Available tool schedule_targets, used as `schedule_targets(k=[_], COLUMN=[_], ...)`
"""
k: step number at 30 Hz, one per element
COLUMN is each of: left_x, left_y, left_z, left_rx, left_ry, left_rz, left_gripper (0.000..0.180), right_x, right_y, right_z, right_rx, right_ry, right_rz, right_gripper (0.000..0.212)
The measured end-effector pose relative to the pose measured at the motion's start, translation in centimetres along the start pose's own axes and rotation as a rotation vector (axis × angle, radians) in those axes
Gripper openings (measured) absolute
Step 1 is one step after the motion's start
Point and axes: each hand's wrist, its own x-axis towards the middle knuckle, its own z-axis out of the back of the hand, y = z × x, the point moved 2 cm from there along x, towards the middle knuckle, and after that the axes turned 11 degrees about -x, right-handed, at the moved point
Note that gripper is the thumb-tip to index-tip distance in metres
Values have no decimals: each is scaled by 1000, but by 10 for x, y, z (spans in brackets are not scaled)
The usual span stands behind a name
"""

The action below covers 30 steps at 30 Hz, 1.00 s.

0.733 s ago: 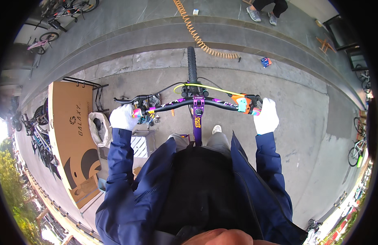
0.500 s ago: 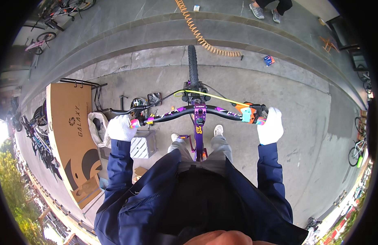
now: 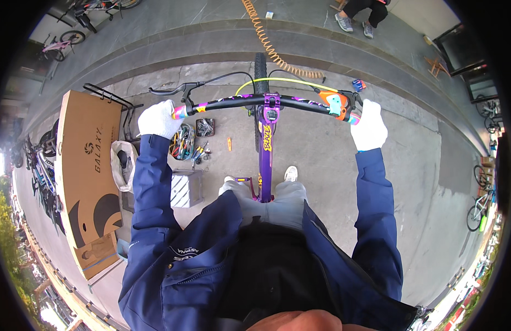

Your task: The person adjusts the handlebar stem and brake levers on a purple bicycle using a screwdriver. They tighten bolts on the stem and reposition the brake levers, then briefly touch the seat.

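Observation:
I stand over a purple bicycle [image 3: 265,149], its frame between my legs. Its black handlebar [image 3: 228,103], with purple and white decals, spans the view in front of me. My left hand [image 3: 158,119], in a white glove, is wrapped round the left grip, just behind the black brake lever [image 3: 170,89]. Wrapped round the right grip is my right hand [image 3: 370,128], also in a white glove. An orange and turquoise piece [image 3: 335,103] sits on the bar beside it. A yellow-green cable [image 3: 288,80] arches to that side. The front tyre [image 3: 260,71] points away from me.
On the left stand a large cardboard box [image 3: 90,165], a white bag [image 3: 123,165] and a grey crate [image 3: 186,188]. Tools [image 3: 184,144] lie in a tray nearby. An orange coiled hose [image 3: 261,41] crosses the steps ahead. A person's shoes [image 3: 345,23] show at the top.
Both hands and the handlebar have moved up and away from me. The bar's middle now sits higher in view, showing more of the purple frame and the tool tray. Both hands keep their grip.

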Motion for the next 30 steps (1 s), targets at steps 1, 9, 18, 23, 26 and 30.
schedule_targets(k=[1,9,18,23,26,30], left_x=[-2,-2,-4,-5,-8,-9], left_y=[-1,-6,-1,2,3,3], left_z=[0,5,-3,-8,-7,-5], left_rx=[-28,-31,3,-24,-22,-19], left_ry=[-18,-15,-37,-38,-43,-61], left_rz=[-1,25,38,6,-6,6], left_gripper=[37,36,34,35,34,33], right_x=[0,0,4,7,8,9], right_y=[0,-4,-3,2,4,4], right_z=[-1,-9,-9,-4,1,1], right_rx=[0,79,69,47,32,0], right_ry=[-5,-26,15,21,-42,-4], right_rz=[-2,-30,-36,-17,1,-1], right_gripper=[54,50,54,45,44,47])
